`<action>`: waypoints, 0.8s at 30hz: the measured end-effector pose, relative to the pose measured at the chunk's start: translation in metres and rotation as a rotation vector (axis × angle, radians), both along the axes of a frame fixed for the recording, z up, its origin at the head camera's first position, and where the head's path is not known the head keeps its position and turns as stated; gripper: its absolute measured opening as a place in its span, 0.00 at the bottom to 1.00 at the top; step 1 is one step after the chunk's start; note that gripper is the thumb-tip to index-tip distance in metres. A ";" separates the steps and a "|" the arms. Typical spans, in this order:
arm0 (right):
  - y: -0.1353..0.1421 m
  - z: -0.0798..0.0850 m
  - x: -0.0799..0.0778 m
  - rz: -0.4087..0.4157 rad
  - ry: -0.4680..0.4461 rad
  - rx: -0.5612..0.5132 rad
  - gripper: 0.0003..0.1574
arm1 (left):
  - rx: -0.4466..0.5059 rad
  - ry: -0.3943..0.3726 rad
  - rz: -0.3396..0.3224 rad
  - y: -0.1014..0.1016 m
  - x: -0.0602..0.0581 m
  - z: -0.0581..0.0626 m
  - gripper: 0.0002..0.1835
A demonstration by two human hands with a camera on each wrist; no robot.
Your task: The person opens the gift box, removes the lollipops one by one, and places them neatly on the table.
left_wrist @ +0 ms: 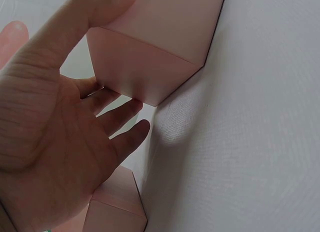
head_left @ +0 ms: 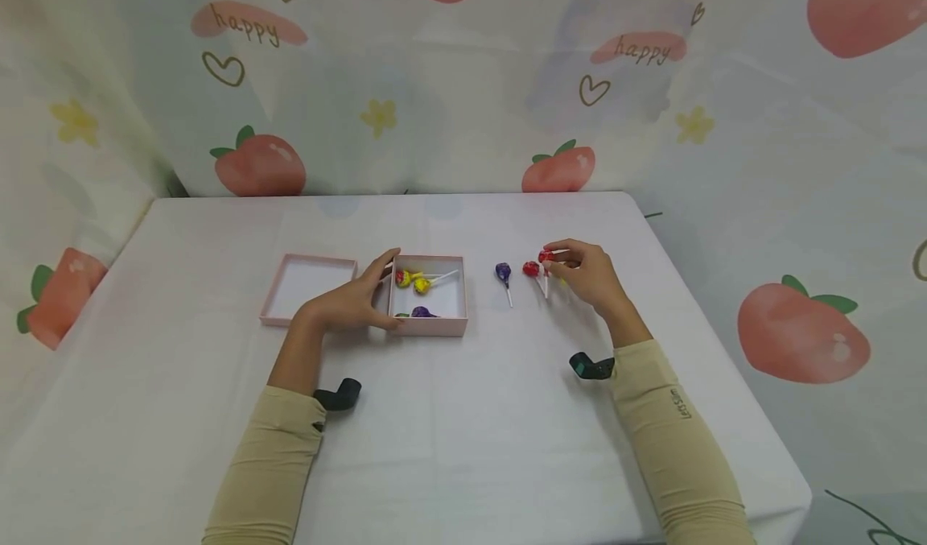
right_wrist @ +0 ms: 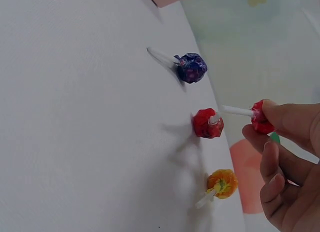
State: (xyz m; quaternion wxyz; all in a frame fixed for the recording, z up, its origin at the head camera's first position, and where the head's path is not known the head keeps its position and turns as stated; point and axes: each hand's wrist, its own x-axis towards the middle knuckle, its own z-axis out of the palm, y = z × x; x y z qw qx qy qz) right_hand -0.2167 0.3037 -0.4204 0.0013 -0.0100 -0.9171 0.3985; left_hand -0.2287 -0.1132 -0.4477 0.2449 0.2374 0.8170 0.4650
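Observation:
My left hand (head_left: 346,299) holds the open pink box (head_left: 432,328) by its left end, thumb on the front wall and fingers round toward the back. Inside the box are two yellow lollipops (head_left: 422,286), a purple lollipop (head_left: 422,312) and a bit of green beside it, partly hidden by the front wall. In the right wrist view, a red lollipop (right_wrist: 261,123) is pinched by its wrapped head between the thumb and forefinger of my right hand (right_wrist: 292,157), stick pointing left. Below it on the table lie another red lollipop (right_wrist: 206,124), a purple lollipop (right_wrist: 191,68) and an orange-yellow lollipop (right_wrist: 223,183).
A shallow pink box part (head_left: 310,256), white inside, lies left of the box, partly behind my left hand. Everything rests on a white-covered table (head_left: 449,440). A cloth wall (head_left: 456,142) printed with fruit stands behind the table.

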 end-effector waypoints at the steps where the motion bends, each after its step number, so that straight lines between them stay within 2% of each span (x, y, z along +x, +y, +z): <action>1: 0.001 0.000 0.000 -0.001 -0.001 0.003 0.21 | 0.000 0.001 0.001 0.000 0.000 0.000 0.70; 14: 0.021 -0.003 0.008 -0.019 -0.022 0.030 0.23 | 0.026 -0.005 -0.010 0.000 0.002 -0.001 0.69; 24: 0.041 -0.002 0.009 -0.073 -0.057 0.051 0.24 | 0.008 -0.003 0.003 -0.001 0.001 0.000 0.69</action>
